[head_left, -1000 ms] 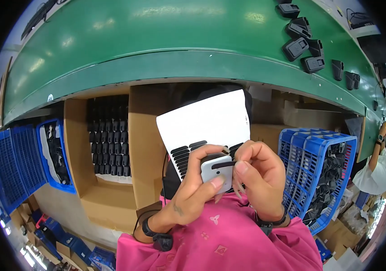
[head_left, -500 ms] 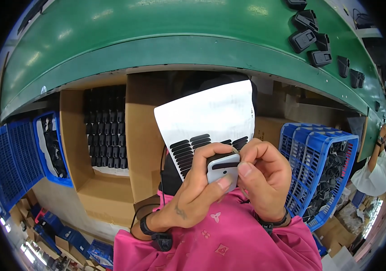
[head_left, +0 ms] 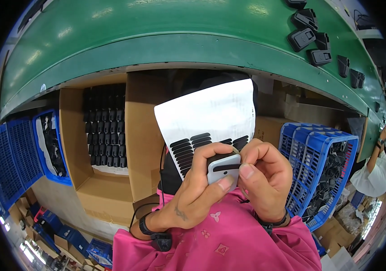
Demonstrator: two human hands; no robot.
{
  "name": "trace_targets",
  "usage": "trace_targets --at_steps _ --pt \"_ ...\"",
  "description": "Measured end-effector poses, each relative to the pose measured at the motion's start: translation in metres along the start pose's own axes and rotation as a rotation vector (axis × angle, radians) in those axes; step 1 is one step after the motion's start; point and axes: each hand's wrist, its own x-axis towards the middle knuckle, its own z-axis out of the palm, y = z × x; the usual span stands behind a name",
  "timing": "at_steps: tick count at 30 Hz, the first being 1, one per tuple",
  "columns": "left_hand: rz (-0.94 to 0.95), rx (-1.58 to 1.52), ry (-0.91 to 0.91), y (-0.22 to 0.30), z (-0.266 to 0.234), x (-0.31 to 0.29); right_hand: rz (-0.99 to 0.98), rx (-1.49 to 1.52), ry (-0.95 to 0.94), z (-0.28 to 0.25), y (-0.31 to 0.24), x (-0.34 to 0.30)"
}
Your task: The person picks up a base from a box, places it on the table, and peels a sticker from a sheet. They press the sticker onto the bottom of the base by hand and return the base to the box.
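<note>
Over my lap, my left hand (head_left: 197, 194) is closed around a small rounded device (head_left: 220, 175) with a silver-grey face, a dark slot-shaped strip and a small dark hole; its side is black. My right hand (head_left: 267, 178) pinches at the device's right edge, thumb against index finger. A thin pale band or cord shows near those fingertips, but what exactly they grip is hidden. Just beyond both hands lies a white sheet (head_left: 206, 110) bearing rows of black oblong stickers, partly covered by my fingers.
A green workbench (head_left: 157, 49) spans the far side, with several black plastic housings (head_left: 301, 39) at its right. An open cardboard box (head_left: 105, 194) of stacked black parts stands left. A blue crate (head_left: 299, 167) of black parts stands right. Farther right is another person (head_left: 373, 174).
Almost nothing differs. The device in my left hand has shifted very slightly to the right, and my right hand keeps its pinch at the same edge.
</note>
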Motion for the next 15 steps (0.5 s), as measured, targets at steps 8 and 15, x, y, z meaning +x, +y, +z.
trace_targets --at_steps 8,15 --pt "0.003 0.05 0.037 0.0012 0.0007 -0.0004 -0.001 -0.016 -0.002 0.0015 -0.0007 0.0001" --pt "-0.007 0.006 0.019 0.0021 0.0015 -0.0016 -0.007 -0.04 -0.006 0.0017 -0.0004 -0.0002"
